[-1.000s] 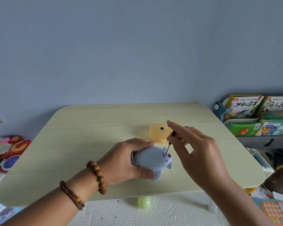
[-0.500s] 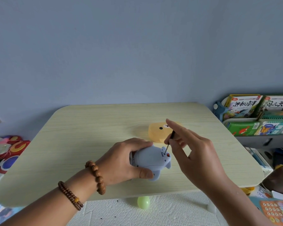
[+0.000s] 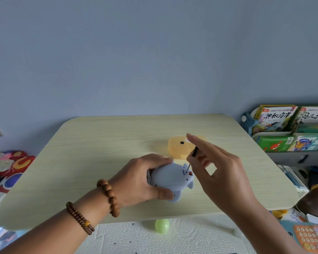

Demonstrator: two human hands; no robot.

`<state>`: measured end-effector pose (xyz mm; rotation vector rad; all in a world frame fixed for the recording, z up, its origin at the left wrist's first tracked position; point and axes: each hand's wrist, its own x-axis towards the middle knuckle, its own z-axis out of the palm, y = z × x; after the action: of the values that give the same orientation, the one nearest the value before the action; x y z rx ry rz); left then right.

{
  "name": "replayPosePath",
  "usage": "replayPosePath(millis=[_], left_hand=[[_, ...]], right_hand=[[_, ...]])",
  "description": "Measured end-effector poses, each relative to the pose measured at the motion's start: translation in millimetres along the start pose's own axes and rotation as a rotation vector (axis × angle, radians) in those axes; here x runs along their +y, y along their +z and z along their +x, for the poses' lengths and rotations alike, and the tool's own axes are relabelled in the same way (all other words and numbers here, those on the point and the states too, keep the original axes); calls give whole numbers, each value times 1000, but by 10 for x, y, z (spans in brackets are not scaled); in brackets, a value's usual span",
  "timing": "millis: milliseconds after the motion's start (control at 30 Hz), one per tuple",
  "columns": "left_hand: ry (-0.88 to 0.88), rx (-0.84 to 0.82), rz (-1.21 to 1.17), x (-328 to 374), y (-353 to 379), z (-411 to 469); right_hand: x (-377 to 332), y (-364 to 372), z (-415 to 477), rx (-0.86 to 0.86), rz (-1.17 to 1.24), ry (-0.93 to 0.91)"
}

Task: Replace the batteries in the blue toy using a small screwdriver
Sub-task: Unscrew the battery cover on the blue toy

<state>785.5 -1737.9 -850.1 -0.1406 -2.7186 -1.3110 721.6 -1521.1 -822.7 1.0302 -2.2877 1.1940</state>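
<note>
Matting comes first: a white foam mat [image 3: 182, 235] on the floor, with a pale green plastic egg [image 3: 162, 226] on it just under the near edge of the light wooden table [image 3: 99, 153].

Above that edge the left hand [image 3: 140, 182], with wooden bead bracelets [image 3: 108, 197] on its wrist, grips the rounded grey-blue plastic toy [image 3: 170, 176]. Its thumb [image 3: 164, 194] curls round the near side and its fingers wrap over the far side. The toy lies on the table near the front edge, underside up.

The tip of the small screwdriver [image 3: 187, 167], a thin metal shaft with a dark handle, sits in a screw recess at the toy's right end, beside a small red spot. The right hand [image 3: 222, 173] pinches the handle between thumb and fingers, and its index finger [image 3: 191, 137] stretches up past the top.

The step looks like loosening the battery-cover screw. To do it well:
- press the tool straight down its own axis so the tip cannot slip out of the head;
- roll the handle with the fingertips;
- let the left hand brace the toy against twisting.

Whether the screw has lifted is too small to tell.

Just beyond the toy sits a translucent yellow plastic toy [image 3: 178, 149] with a dot eye. Picture books [image 3: 277, 118] stand well off to the right.
</note>
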Motion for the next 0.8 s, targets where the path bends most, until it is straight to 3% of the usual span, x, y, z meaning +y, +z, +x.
replayPosePath(millis=[200, 400, 600, 800], left_hand=[[16, -4, 23, 22, -7, 6], [2, -14, 31, 28, -15, -2], [-3, -16, 29, 38, -18, -5], [26, -16, 65, 41, -18, -2]], right_hand=[[-6, 51, -42, 1, -55, 48], [10, 65, -74, -85, 73, 110], [40, -48, -43, 120, 137, 278], [328, -126, -169, 145, -119, 376]])
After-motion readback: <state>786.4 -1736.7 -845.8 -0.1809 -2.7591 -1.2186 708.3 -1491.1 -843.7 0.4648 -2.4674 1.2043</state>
